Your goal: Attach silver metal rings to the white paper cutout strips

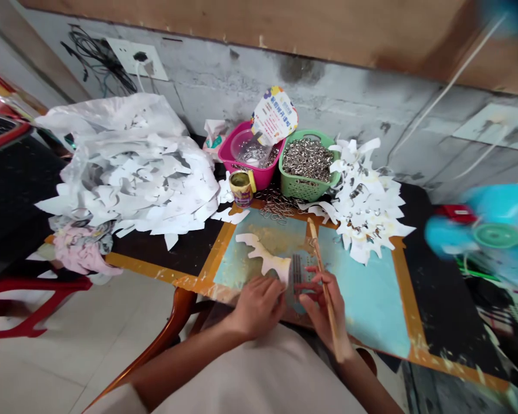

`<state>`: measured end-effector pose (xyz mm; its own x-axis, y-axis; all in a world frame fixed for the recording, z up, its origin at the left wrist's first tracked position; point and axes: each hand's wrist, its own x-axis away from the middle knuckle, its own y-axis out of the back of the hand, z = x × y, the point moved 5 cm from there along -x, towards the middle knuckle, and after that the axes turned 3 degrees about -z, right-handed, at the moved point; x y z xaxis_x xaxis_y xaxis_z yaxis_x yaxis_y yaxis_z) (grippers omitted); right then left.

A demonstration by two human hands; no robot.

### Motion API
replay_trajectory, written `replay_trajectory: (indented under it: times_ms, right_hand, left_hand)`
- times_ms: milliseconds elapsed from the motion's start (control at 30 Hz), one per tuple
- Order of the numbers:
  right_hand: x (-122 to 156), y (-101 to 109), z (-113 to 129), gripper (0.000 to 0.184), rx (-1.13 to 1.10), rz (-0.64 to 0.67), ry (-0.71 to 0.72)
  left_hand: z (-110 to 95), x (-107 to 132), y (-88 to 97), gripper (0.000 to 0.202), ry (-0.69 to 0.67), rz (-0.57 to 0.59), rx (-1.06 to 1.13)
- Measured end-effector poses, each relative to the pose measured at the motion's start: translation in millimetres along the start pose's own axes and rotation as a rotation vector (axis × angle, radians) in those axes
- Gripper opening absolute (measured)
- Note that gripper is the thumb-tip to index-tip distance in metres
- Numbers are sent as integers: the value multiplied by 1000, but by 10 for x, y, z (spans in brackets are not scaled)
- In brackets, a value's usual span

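Seated person's hands at a work table [168, 259], seen from above. The left hand [258, 307], fingers curled and pressed together, pinches the rolled end of a white paper cutout [263, 253] with a jagged, antler-like outline; the cutout lies over the board, its narrow tip pointing to the left. The right hand [323, 307] pinches a thin bamboo stick [323, 282] between thumb and fingers, the stick slanting across the board with its far end toward a green plastic basket [306, 187] filled with small metal rings [306, 161]. Between the hands sits a grey toothed strip [297, 273], its exact kind too unclear to tell. Beneath both hands lies a pale blue board [371, 293] edged in orange tape. Loose metal clips [276, 204] lie at the far edge of the board, near a small yellow cup [242, 188]. Behind the cup stands a pink plastic tub [246, 164] holding a clear container and metal pieces. A heap of white cutouts with metal clips attached [365, 201] lies to the right of the basket; a larger heap of white cutouts in a plastic bag [125, 167] lies to the left. A blurred blue fan [496, 230] appears at right.
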<state>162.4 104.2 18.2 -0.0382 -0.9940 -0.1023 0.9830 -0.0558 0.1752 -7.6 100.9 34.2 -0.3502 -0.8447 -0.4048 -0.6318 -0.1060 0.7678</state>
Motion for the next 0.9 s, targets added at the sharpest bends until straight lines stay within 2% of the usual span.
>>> replay_trajectory:
  times_ms: [67, 133, 233, 300, 367, 433, 500, 567, 633, 700, 767, 900]
  right_hand:
    - [2, 30, 12, 29, 40, -94, 3]
    - [-9, 165, -6, 21, 140, -180, 36]
    - [0, 468, -41, 17, 357, -178, 162]
    - [39, 681, -57, 14, 525, -119, 282]
    - [83, 891, -93, 15, 673, -58, 353]
    - [107, 1089, -152, 20, 776, -7, 363]
    - [103, 1269, -220, 23, 867, 21, 337]
    - [77, 1434, -280, 23, 951, 7, 305]
    - [46, 1579, -323, 23, 1005, -22, 287]
    - [21, 1705, -360, 25, 1034, -51, 270]
    - [13, 1807, -401, 26, 1050, -74, 251]
    - [70, 1920, -479, 27, 1010, -168, 272]
  left_hand:
    - [-147, -123, -159, 15, -60, 58, 33]
    - [-272, -184, -269, 16, -122, 115, 114]
    - [-373, -275, -330, 29, -243, 195, 248]
    - [-295, -457, -362, 22, -226, 236, 238]
    - [-97, -768, -442, 22, -106, 273, 126]
    - [110, -1129, -587, 24, -12, 330, 11]
    - [238, -1452, -766, 24, 0, 359, -17]
    - [303, -1654, -965, 21, -4, 409, -33]
    - [326, -1734, -1125, 20, -4, 452, -44]
    - [340, -1744, -1207, 20, 4, 476, -45]
    - [364, -1744, -1207, 20, 22, 482, -36]
    - [384, -1818, -1086, 21, 93, 444, 10]
